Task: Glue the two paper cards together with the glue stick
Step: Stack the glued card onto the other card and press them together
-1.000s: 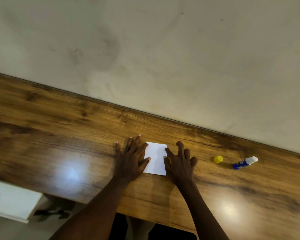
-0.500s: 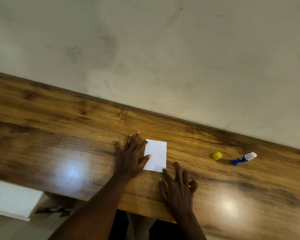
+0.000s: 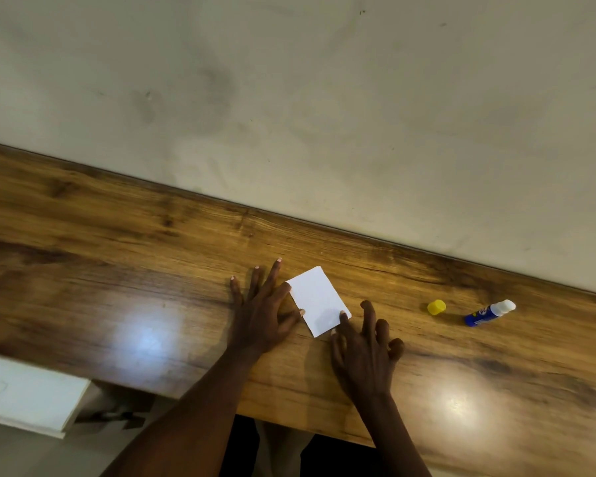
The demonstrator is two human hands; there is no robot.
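The fingers (image 3: 272, 277) of the left hand (image 3: 260, 315) lay straight and spread flat on the table (image 3: 117, 270), grasping nothing, with the thumb tip touching the near left edge of the white card (image 3: 315, 297). The right hand (image 3: 362, 356) set its forefinger (image 3: 343, 318) on the card's near right corner, and its other fingers were loosely bent and held nothing. Only one white rectangle showed, lying skewed on the table, so the second card was probably underneath. The step looked like pressing the pair flat. To do it well, the thumb should fence the edge against sliding while the forefinger rubs firmly from the corner across to each edge. Well right of the card lay the uncapped glue stick (image 3: 489, 313), with its yellow cap (image 3: 436, 307) between the two.
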